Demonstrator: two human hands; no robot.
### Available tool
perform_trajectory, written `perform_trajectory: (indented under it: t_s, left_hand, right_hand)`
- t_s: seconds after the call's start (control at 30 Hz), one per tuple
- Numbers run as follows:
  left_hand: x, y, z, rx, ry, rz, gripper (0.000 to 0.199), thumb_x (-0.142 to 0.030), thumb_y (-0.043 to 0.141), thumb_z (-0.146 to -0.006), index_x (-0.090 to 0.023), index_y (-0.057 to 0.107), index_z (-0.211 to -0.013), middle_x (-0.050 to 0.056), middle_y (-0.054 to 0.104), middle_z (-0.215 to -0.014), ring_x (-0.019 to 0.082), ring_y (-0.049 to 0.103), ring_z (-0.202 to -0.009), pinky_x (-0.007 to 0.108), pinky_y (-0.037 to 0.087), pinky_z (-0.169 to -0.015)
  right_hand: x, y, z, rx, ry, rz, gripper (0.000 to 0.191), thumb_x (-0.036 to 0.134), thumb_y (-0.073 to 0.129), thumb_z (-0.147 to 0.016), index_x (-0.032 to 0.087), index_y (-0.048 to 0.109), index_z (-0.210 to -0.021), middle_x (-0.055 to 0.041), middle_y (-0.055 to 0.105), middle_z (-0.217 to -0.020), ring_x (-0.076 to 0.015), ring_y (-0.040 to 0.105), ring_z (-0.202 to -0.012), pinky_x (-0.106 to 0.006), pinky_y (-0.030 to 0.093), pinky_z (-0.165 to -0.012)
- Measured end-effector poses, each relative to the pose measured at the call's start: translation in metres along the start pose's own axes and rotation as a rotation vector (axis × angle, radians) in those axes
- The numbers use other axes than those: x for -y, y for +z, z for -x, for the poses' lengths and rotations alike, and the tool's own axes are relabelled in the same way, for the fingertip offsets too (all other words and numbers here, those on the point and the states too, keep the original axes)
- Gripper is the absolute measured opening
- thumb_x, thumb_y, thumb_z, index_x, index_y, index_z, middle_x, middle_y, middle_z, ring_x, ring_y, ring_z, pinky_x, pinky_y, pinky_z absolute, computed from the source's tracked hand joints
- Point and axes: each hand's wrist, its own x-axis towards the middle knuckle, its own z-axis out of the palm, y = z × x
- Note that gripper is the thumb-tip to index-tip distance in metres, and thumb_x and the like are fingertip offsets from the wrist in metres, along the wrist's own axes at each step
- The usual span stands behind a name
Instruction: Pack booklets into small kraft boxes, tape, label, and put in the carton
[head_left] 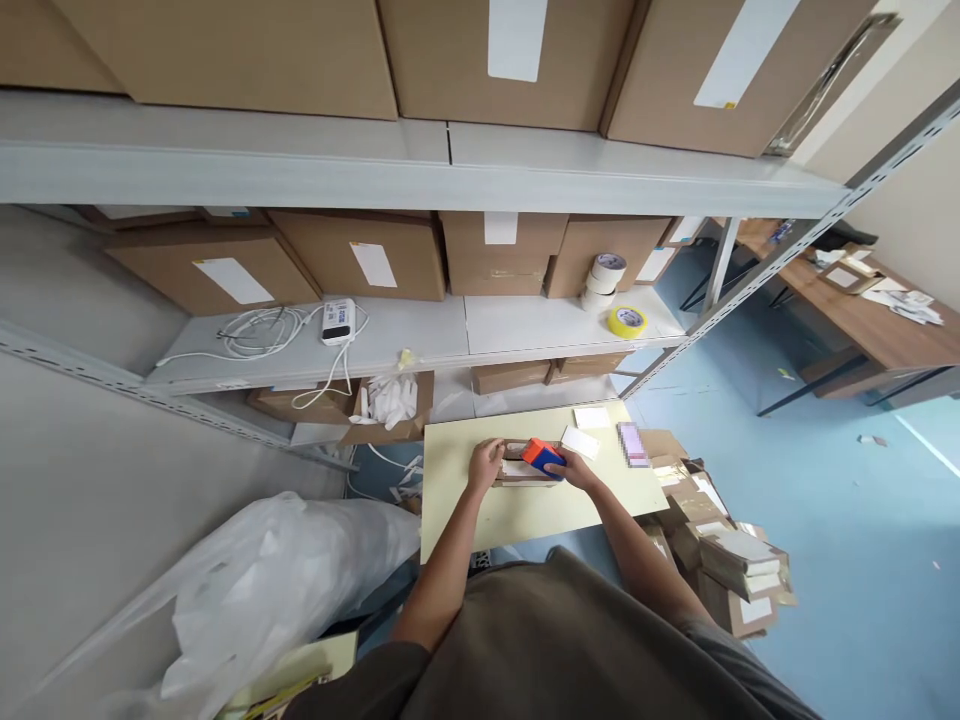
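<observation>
A small cardboard box (523, 481) lies on the pale yellow table (457, 500), with white showing inside it. At its left end, my left hand (486, 465) is closed on the edge. My right hand (576, 470) grips a small blue and orange block-shaped object (543, 457) over the box's right part; its exact kind cannot be made out. Just beyond that hand lies a white card (580, 442), with another white slip (592, 418) farther back. A pink and white item (633, 445), blurred by pixels, is near the table's right edge.
Behind the table, a grey shelf (420, 330) carries cartons, white tape rolls (602, 275), yellow tape (627, 321) and a white power strip (338, 321) with cables. Packed boxes (739, 570) are piled on the floor at right. A large translucent plastic bag (292, 580) stands at left.
</observation>
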Motion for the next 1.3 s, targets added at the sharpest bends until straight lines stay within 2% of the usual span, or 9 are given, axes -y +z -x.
perform_trajectory:
  t_s: [0.13,0.3,0.43,0.57,0.73,0.9,1.07,1.2,1.3]
  left_hand:
    - [-0.030,0.007,-0.006,0.195,0.036,0.182,0.037,-0.044,0.060,-0.095,-0.021,0.080,-0.117,0.012,0.078,-0.119,0.026,0.071,-0.113,0.040,0.053,-0.104]
    - [-0.069,0.012,-0.005,0.344,0.124,0.249,0.040,-0.051,0.064,-0.091,-0.019,0.083,-0.106,0.011,0.081,-0.108,0.026,0.072,-0.107,0.040,0.055,-0.099]
    - [-0.106,-0.005,0.003,0.339,0.213,0.238,0.038,-0.054,0.067,-0.091,-0.020,0.085,-0.098,0.011,0.079,-0.107,0.024,0.072,-0.099,0.035,0.056,-0.090]
    - [-0.151,-0.025,0.012,0.291,0.250,0.137,0.034,-0.055,0.076,-0.085,-0.023,0.085,-0.093,0.008,0.077,-0.096,0.021,0.070,-0.086,0.032,0.054,-0.077]
    - [-0.192,-0.034,0.021,0.204,0.306,0.113,0.031,-0.052,0.076,-0.086,-0.023,0.085,-0.087,0.007,0.075,-0.088,0.020,0.068,-0.081,0.031,0.053,-0.073]
    - [-0.200,-0.035,0.029,0.135,0.273,0.165,0.043,-0.058,0.064,-0.093,-0.019,0.082,-0.088,0.008,0.076,-0.091,0.021,0.070,-0.088,0.031,0.055,-0.081]
    - [-0.196,-0.038,0.036,0.172,0.178,0.272,0.065,-0.064,0.039,-0.103,-0.016,0.081,-0.094,0.011,0.078,-0.099,0.022,0.072,-0.093,0.033,0.057,-0.086]
    - [-0.193,-0.034,0.039,0.099,0.192,0.222,0.045,-0.062,0.071,-0.087,-0.019,0.082,-0.092,0.010,0.079,-0.095,0.022,0.072,-0.086,0.031,0.057,-0.077]
    - [-0.189,-0.028,0.039,0.019,0.145,0.232,0.036,-0.055,0.074,-0.084,-0.020,0.081,-0.085,0.009,0.079,-0.089,0.022,0.071,-0.081,0.031,0.056,-0.072]
  right_hand:
    - [-0.004,-0.002,0.005,0.106,0.024,-0.309,0.054,0.064,0.084,-0.064,0.017,0.074,-0.090,-0.0023,0.072,-0.080,-0.0239,0.067,-0.077,-0.039,0.055,-0.077]
    - [0.000,-0.018,0.012,0.129,0.030,-0.383,0.056,0.063,0.089,-0.056,0.017,0.073,-0.085,-0.0018,0.071,-0.078,-0.0228,0.066,-0.078,-0.038,0.055,-0.079]
    - [0.015,-0.033,0.016,0.104,-0.053,-0.329,0.051,0.061,0.087,-0.062,0.017,0.073,-0.084,-0.0030,0.072,-0.084,-0.0229,0.065,-0.081,-0.037,0.054,-0.080]
    - [0.039,-0.049,0.014,0.027,-0.170,-0.274,0.043,0.055,0.087,-0.067,0.019,0.075,-0.089,-0.0021,0.073,-0.090,-0.0228,0.064,-0.087,-0.036,0.053,-0.086]
    - [0.069,-0.065,0.011,0.005,-0.249,-0.224,0.036,0.050,0.084,-0.071,0.021,0.076,-0.090,-0.0030,0.075,-0.095,-0.0240,0.065,-0.090,-0.036,0.053,-0.088]
    - [0.080,-0.067,0.015,0.017,-0.275,-0.226,0.038,0.049,0.084,-0.073,0.020,0.076,-0.096,-0.0047,0.076,-0.101,-0.0257,0.066,-0.094,-0.037,0.054,-0.088]
    - [0.081,-0.075,0.026,0.023,-0.311,-0.128,0.040,0.047,0.084,-0.076,0.020,0.077,-0.104,-0.0049,0.076,-0.100,-0.0259,0.064,-0.092,-0.037,0.053,-0.087]
    - [0.088,-0.085,0.040,0.001,-0.348,-0.092,0.047,0.047,0.082,-0.079,0.020,0.074,-0.116,-0.0081,0.075,-0.110,-0.0265,0.064,-0.095,-0.038,0.051,-0.088]
    - [0.092,-0.082,0.049,-0.039,-0.334,-0.053,0.050,0.051,0.078,-0.081,0.019,0.072,-0.120,-0.0092,0.074,-0.109,-0.0268,0.064,-0.095,-0.037,0.051,-0.088]
